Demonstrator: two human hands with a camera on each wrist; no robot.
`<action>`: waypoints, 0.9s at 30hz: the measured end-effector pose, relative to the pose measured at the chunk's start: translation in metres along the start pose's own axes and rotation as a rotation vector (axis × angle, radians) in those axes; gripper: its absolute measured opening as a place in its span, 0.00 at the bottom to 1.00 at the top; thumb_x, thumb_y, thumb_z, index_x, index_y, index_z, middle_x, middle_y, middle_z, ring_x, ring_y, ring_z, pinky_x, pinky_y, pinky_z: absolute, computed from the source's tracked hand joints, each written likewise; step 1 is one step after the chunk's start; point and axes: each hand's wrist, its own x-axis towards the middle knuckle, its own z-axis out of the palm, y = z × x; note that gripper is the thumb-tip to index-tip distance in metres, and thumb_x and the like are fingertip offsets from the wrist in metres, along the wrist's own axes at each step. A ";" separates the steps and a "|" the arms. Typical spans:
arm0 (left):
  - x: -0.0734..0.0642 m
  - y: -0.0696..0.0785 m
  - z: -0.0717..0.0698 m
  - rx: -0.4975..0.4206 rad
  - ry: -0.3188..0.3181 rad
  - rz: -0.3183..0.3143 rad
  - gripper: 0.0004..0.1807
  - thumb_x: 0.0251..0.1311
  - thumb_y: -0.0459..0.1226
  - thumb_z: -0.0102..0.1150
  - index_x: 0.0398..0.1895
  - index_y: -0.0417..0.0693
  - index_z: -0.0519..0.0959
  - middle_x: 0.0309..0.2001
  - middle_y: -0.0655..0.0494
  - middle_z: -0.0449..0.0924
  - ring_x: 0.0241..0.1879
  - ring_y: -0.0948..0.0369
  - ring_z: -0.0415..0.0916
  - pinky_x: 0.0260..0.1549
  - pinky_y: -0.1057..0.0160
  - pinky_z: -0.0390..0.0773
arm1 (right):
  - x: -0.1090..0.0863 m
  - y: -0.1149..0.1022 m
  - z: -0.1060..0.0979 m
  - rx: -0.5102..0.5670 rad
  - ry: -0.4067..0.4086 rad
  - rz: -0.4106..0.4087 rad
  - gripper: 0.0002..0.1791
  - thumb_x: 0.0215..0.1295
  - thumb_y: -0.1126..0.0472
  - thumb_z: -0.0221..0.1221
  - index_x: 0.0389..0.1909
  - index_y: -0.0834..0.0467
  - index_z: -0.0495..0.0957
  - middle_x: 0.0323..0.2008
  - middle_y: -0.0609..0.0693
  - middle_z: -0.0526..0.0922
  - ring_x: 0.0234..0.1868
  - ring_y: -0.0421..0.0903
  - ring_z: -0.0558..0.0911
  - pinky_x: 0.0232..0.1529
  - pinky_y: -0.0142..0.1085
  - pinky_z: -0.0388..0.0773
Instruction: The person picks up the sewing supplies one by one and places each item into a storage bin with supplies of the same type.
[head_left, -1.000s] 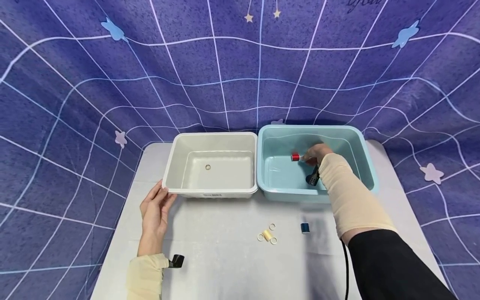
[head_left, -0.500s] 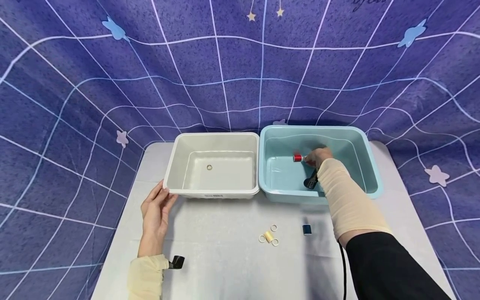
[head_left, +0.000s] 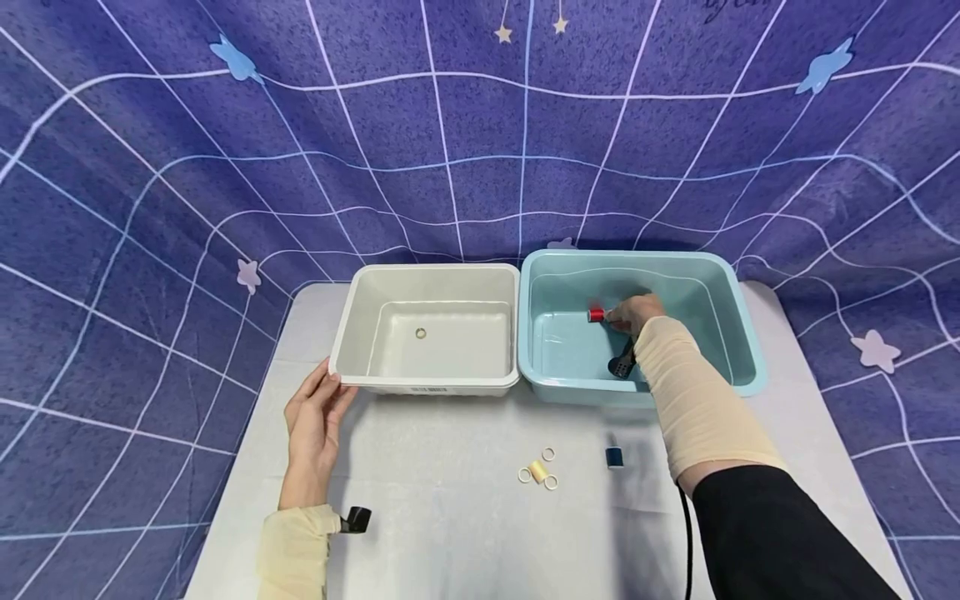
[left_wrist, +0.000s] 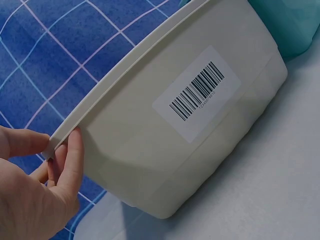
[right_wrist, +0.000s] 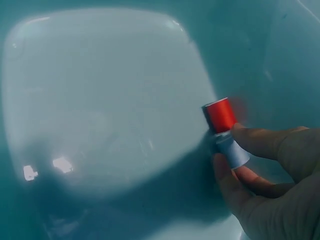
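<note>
Holding something on each side: a cream-white rectangular plastic bin [head_left: 435,382] in the left grip [head_left: 313,417], a pale silvery-white thread spool [right_wrist: 234,152] in the right grip [head_left: 636,313].

Pinching the rim's near left corner narrowly between thumb and fingers. Containing, on that bin's floor, a small gold-toned ring [head_left: 421,337]. Farther right, showing on the white-covered counter [head_left: 450,517] three thin pale rings [head_left: 519,475] close about a pale yellow thread spool [head_left: 539,472]. Then, within a light-blue rectangular plastic bin [head_left: 555,350], showing a glossy red thread spool [right_wrist: 221,116], apparently end to end with the silvery-white one. Showing in front, on the counter, a dark blue thread spool [head_left: 614,457]. Farthest right, squeezing the silvery-white spool between thumb and fingertips inside the light-blue bin; cannot tell whether touching its floor.
</note>
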 end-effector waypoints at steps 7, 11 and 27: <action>-0.002 -0.001 -0.002 0.003 -0.002 -0.012 0.28 0.72 0.24 0.56 0.75 0.36 0.68 0.45 0.51 0.78 0.37 0.63 0.79 0.48 0.65 0.91 | -0.019 -0.003 -0.002 -0.061 0.061 -0.039 0.39 0.63 0.73 0.68 0.74 0.67 0.64 0.68 0.63 0.75 0.47 0.51 0.85 0.53 0.37 0.89; -0.002 0.000 -0.001 -0.007 -0.001 0.005 0.27 0.72 0.25 0.56 0.74 0.36 0.69 0.45 0.49 0.78 0.37 0.62 0.79 0.47 0.65 0.91 | -0.028 -0.007 -0.008 -0.117 0.050 -0.065 0.35 0.66 0.70 0.67 0.71 0.68 0.65 0.54 0.64 0.83 0.37 0.48 0.84 0.44 0.34 0.88; 0.000 0.001 0.000 0.026 -0.004 0.004 0.27 0.73 0.25 0.55 0.74 0.35 0.69 0.44 0.52 0.78 0.36 0.63 0.79 0.47 0.66 0.91 | -0.050 -0.020 -0.024 -0.284 -0.137 -0.129 0.18 0.71 0.64 0.62 0.56 0.69 0.73 0.48 0.63 0.82 0.42 0.52 0.84 0.54 0.41 0.88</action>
